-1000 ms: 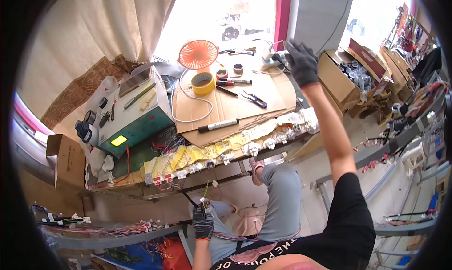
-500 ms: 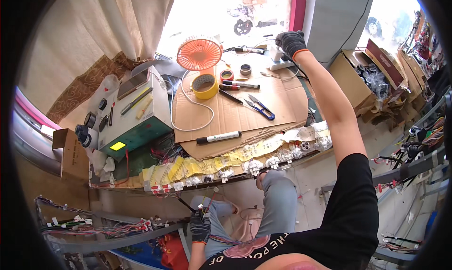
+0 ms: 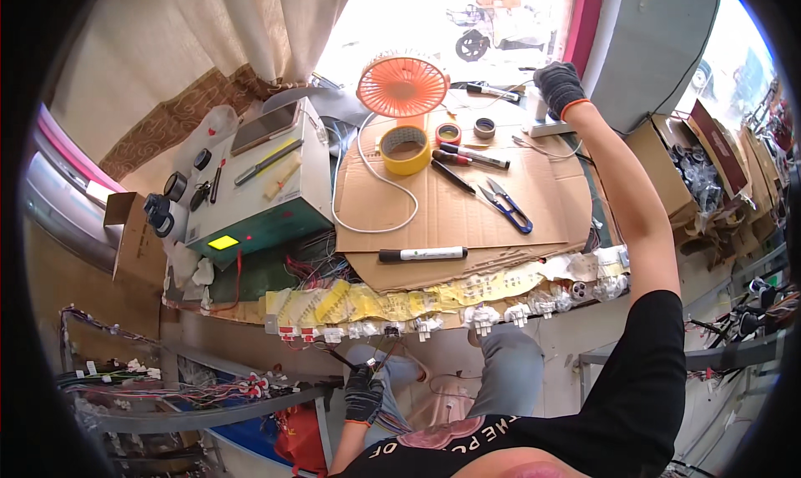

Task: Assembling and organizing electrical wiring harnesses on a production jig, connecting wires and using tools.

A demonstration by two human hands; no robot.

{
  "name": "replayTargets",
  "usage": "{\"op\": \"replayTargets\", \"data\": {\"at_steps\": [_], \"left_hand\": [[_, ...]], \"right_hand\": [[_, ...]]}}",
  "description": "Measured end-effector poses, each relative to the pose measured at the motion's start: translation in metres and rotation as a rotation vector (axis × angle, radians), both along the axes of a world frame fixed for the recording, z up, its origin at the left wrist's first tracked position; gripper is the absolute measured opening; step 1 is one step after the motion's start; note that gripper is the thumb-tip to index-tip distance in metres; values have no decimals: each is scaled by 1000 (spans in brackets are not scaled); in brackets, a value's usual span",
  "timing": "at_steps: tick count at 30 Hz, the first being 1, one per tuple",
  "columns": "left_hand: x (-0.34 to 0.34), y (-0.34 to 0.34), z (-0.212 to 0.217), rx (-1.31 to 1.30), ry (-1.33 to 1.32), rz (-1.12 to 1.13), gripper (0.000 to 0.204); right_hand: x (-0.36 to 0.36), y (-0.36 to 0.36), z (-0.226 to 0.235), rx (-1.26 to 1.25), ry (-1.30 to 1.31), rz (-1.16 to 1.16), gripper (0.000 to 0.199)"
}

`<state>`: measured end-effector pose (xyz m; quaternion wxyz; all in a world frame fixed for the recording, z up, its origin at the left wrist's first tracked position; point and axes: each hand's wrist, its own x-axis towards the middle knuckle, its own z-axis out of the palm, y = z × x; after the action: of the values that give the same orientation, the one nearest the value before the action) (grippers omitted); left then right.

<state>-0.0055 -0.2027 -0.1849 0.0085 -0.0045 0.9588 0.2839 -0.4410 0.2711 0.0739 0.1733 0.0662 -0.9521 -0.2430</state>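
Bright light is let in by the window (image 3: 434, 11) behind the desk (image 3: 221, 293), and most of the desktop is covered by cardboard (image 3: 467, 228). Biggest change is at the right hand (image 3: 561, 90): a second ago it was stretched flat and blurred, now it's been curled up beside the white plug (image 3: 535, 103) on the power strip (image 3: 546, 129). Whether the plug is actually being gripped can't be told, since the fingertips are hidden.

Down by the lap, some wires (image 3: 340, 357) are being held in the closed left hand (image 3: 365, 392), below the front edge of the desk, and that hold hasn't really changed. Taken together, it looks like attention has been shifted to the power end while the wires are just being kept parked.

Further out, nothing seems to have been disturbed; only the view has been swung a bit. Connectors (image 3: 481, 317) are lined up along the front edge, a marker (image 3: 423, 254) and snips (image 3: 521, 223) are left on the cardboard, and the fan (image 3: 404, 86) is stood behind the yellow tape (image 3: 406, 165). Over on the left, a yellow screen (image 3: 223, 243) is lit on the metal box (image 3: 284, 219).
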Motion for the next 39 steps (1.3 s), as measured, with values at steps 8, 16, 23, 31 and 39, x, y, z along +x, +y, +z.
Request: {"op": "replayTargets", "data": {"at_steps": [8, 16, 23, 31, 39], "left_hand": [[-3, 4, 11, -12, 4, 23, 33], [18, 4, 12, 135, -13, 46, 35], [15, 8, 30, 278, -170, 134, 30], [15, 2, 27, 181, -153, 56, 27], [11, 38, 83, -70, 409, 167, 56]], "right_hand": [[-2, -5, -6, 106, 48, -13, 19], [-6, 2, 5, 55, -99, 47, 6], [15, 12, 62, -398, -382, 21, 51], [21, 44, 44, -355, -264, 8, 48], [-6, 61, 11, -789, -221, 243, 12]]}}
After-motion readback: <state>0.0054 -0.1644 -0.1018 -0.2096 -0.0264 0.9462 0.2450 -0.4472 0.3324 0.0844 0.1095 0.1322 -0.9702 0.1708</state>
